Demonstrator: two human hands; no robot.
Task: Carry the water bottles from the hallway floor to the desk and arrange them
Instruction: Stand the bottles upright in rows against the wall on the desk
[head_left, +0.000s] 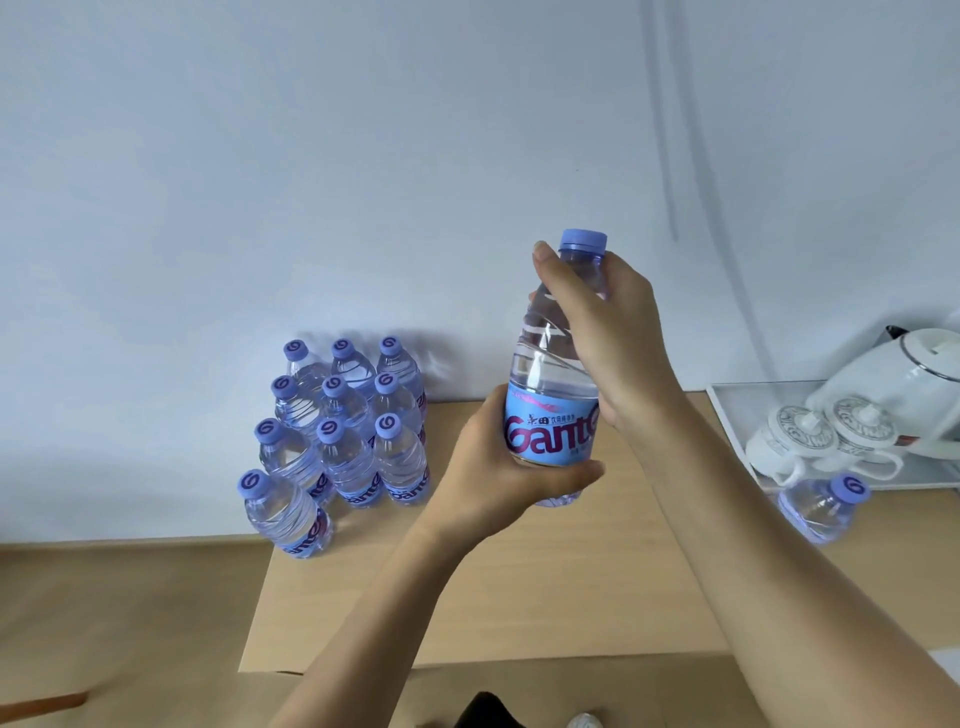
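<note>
Head view: bottle held upright at frame centre, above the desk. Left hand wraps its base; right hand grips the shoulder below the cap. Ten-bottle block stands left of centre; one stray bottle at right beside the tray. Best set it down upright, touching the short front row, labels facing out.

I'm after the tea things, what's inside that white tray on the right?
The white tray holds two lidded cups and a white kettle. Its right part runs out of frame, unseen.
</note>
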